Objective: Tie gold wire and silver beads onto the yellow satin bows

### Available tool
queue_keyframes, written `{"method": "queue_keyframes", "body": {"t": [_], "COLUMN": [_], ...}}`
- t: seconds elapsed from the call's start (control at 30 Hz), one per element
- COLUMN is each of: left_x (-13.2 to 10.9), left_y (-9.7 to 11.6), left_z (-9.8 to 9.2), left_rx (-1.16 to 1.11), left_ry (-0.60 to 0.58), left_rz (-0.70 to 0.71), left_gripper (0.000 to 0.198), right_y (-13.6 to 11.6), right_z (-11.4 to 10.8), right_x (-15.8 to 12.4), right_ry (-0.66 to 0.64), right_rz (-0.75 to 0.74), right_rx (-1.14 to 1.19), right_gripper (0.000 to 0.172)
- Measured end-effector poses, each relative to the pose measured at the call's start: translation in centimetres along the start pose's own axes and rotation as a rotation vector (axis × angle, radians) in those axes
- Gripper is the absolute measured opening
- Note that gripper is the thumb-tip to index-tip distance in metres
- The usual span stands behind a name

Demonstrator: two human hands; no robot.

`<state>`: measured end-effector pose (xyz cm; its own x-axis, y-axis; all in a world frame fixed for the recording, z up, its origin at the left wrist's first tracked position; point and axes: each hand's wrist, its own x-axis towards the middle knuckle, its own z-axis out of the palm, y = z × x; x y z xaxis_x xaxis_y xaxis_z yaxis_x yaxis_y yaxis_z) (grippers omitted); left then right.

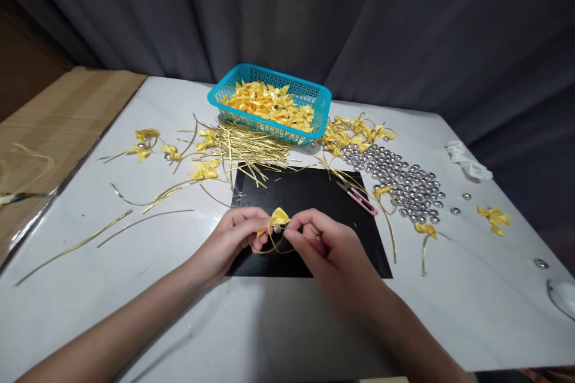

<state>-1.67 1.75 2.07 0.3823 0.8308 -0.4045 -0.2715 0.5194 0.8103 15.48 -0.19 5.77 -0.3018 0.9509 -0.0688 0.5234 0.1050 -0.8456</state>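
Note:
Over the black mat (309, 191), my left hand (240, 230) pinches a yellow ribbon bow (280, 216). A small silver bell (276, 228) sits just under the bow's loop. My right hand (321, 239) is closed, thumb against forefinger, on a thin gold cord (272, 250) that runs from the bow and curves below it. How the cord is tied to the bow and bell is too small to tell.
A blue basket (323, 114) of yellow bows stands at the back. Before it lies a pile of gold cords (251, 146). Many silver bells (404, 179) spread to the right. Pink thread snips (359, 197) rest on the mat's right edge. Cardboard (54, 108) lies left.

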Motion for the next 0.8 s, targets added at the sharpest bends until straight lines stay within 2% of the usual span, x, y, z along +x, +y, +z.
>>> {"method": "queue_keyframes", "body": {"t": [0.13,0.33,0.53,0.8], "left_x": [-0.01,-0.13,-0.03,-0.08], "left_y": [0.03,0.11,-0.15,-0.02], "left_z": [0.0,0.15,0.0,0.22], "left_rx": [0.004,0.0,-0.023,-0.007], "left_ry": [-0.007,-0.007,-0.026,-0.006], "left_rz": [0.008,-0.005,0.006,-0.005], "left_gripper": [0.02,0.02,0.018,0.019], "right_y": [-0.11,-0.48,-0.38,-0.12], "right_z": [0.18,0.57,0.96,1.02], "right_x": [-0.33,-0.74,-0.24,-0.13], "right_ry": [0.052,0.129,0.116,0.109], "right_rz": [-0.055,-0.053,-0.124,-0.158], "right_rx": [-0.105,-0.154,-0.318,-0.36], "right_gripper": [0.018,0.016,0.018,0.02]}}
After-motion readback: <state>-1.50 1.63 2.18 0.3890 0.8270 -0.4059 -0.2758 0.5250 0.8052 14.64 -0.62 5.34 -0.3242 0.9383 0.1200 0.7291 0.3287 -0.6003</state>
